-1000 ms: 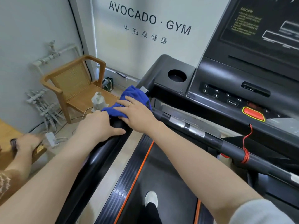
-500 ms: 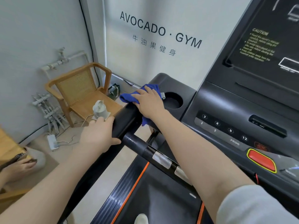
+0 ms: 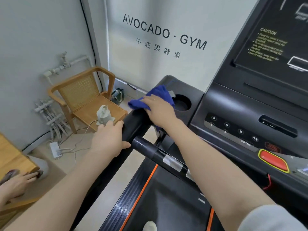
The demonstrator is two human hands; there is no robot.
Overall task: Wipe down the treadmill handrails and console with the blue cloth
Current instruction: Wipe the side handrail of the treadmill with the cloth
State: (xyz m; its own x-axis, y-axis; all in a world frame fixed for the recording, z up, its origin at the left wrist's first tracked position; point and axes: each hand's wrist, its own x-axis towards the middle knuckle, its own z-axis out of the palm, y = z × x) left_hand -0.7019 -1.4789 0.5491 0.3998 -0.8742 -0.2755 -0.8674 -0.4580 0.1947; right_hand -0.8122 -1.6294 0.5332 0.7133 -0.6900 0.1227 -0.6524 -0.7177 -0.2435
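Observation:
The blue cloth [image 3: 156, 97] lies on the top left corner of the black treadmill console [image 3: 230, 104], just left of the round cup holder [image 3: 183, 103]. My right hand [image 3: 160, 110] presses flat on the cloth with straight fingers. My left hand [image 3: 108, 139] rests on the left handrail [image 3: 133, 124], thumb hooked round its inner side. The black crossbar [image 3: 150, 150] runs from the handrail toward the lower right, below the console's number buttons and red stop button [image 3: 273, 160].
A wooden chair [image 3: 83, 95] holding a white kettle [image 3: 104, 115] stands to the left by the wall, with pipes, a power strip [image 3: 55, 150] and cables on the floor. Another person's hand [image 3: 15, 184] shows at the lower left. The treadmill belt [image 3: 166, 205] lies below.
My right hand has slid the cloth up from the handrail onto the console corner beside the cup holder. My left hand has stayed on the handrail. The view has moved closer to the console.

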